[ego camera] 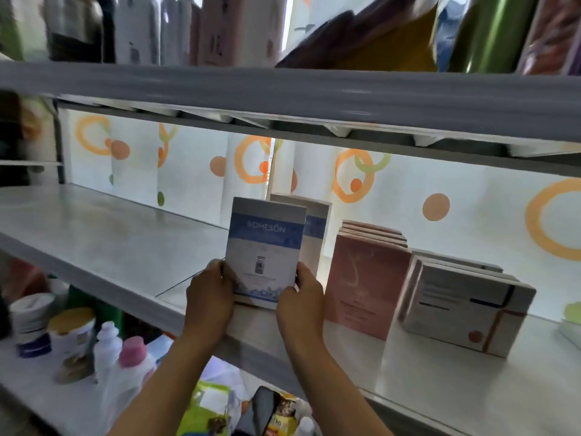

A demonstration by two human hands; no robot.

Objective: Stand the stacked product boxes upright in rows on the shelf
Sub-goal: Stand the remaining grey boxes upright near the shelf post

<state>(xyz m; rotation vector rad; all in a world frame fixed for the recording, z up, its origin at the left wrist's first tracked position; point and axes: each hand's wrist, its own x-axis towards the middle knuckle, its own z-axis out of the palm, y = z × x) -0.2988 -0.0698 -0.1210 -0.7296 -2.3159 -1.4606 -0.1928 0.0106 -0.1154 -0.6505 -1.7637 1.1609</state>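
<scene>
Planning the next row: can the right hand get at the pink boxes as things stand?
Probably yes, once freed. The right hand grips the blue box; the pink boxes stand just beside it, nothing between.

Behind the grip hangs a white backdrop point(195, 171) printed with orange rings and dots and some green ones, lit brightly from behind. A grey shelf board point(103, 234) stretches left of the grip, a grey upper shelf edge point(283, 86) runs overhead, and a lower shelf point(37, 401) lies below-left.
</scene>
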